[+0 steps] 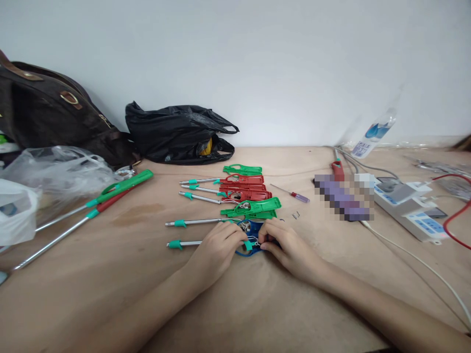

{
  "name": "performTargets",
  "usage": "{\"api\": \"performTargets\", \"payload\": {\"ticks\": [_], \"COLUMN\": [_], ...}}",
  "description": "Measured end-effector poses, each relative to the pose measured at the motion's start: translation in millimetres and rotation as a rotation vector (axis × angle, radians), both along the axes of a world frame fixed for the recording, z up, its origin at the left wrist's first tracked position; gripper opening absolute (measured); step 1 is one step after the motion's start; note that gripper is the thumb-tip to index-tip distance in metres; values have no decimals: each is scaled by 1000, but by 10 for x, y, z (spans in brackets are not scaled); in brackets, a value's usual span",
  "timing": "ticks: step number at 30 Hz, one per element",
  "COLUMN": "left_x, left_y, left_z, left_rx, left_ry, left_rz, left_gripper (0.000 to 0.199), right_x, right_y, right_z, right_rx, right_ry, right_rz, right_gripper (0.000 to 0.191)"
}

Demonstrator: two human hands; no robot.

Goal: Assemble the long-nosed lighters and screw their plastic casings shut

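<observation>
Both hands meet over an opened blue lighter-like handle point(243, 253) with a metal tube point(191, 243) and a teal collar pointing left. My left hand point(222, 242) is closed, its fingertips at a small teal part point(248, 245). My right hand point(281, 242) is closed with thumb and fingers pinched at thin white wires point(253, 239). Just behind lies a second blue handle point(252, 226) with wires, partly covered by the fingers, and its tube point(195, 222). Beyond are green point(253, 207) and red point(245, 179) opened handles in a row.
A screwdriver point(300, 197) and tiny metal pieces point(296, 214) lie to the right. Farther right are a power strip point(401, 211), cables and a bottle point(375, 133). Two assembled lighters point(125, 182), plastic bags point(176, 132) and a brown bag point(69, 113) are at the left.
</observation>
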State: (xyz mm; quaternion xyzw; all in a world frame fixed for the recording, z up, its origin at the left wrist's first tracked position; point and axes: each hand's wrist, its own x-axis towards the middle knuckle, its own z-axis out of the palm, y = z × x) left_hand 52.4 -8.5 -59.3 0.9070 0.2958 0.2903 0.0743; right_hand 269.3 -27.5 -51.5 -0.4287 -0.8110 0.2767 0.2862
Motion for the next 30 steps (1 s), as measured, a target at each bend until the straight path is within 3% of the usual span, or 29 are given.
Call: {"api": "performTargets", "payload": {"ticks": [9,15,30], "left_x": [14,43,67], "left_y": [-6,15,77], "left_z": [0,43,64], "left_rx": [3,113,142], "left_ry": [70,120,180], "left_rz": [10,-28,-49], "left_gripper": [15,16,15], "right_x": [-1,-3,75], "right_y": [10,23,21], "right_z": [-36,-24,64], "right_rx": [-9,-69,69], "right_ry": [58,81,-104], "right_rz": [-57,-90,45], "right_gripper": [17,16,17]}}
